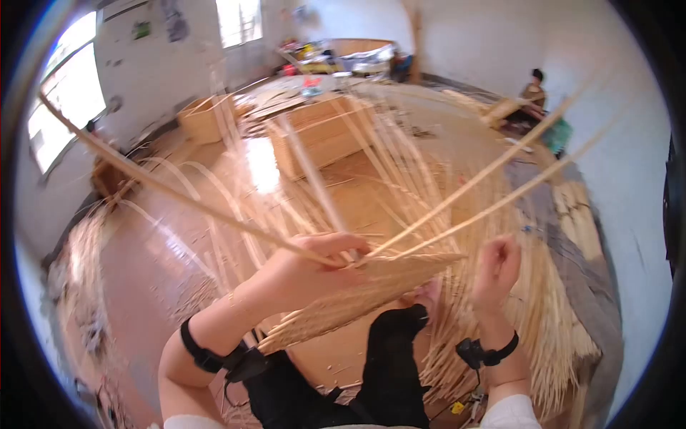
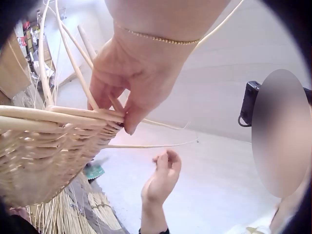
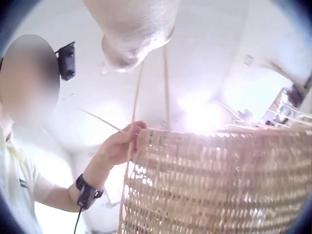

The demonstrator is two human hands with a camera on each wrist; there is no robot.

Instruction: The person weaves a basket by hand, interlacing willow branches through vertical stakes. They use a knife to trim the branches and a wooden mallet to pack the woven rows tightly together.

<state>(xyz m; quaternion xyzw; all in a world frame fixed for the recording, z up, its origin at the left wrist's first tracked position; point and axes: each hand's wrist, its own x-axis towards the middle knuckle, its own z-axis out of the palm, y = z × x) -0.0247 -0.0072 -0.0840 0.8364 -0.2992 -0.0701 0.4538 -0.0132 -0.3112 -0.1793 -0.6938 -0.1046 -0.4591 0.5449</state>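
Note:
A woven wicker basket (image 1: 371, 293) is tilted across the person's lap, with long pale rods sticking out of its rim. The left hand (image 1: 314, 268) grips the basket's edge at a corner. In the left wrist view, thumb and fingers of the left hand (image 2: 136, 78) pinch the rim (image 2: 73, 113) where rods cross. The right hand (image 1: 496, 272) is raised to the right of the basket, apart from it, fingers loosely curled with nothing visible in them. A thin rod (image 2: 151, 146) passes just above that right hand (image 2: 162, 183). The basket's woven side (image 3: 219, 175) fills the right wrist view.
Bundles of pale rods (image 1: 529, 322) lie on the floor at the right. A wooden box (image 1: 314, 136) stands ahead, with another crate (image 1: 204, 118) farther left. A seated person (image 1: 532, 100) is near the far right wall. Long rods (image 1: 486, 179) fan out widely.

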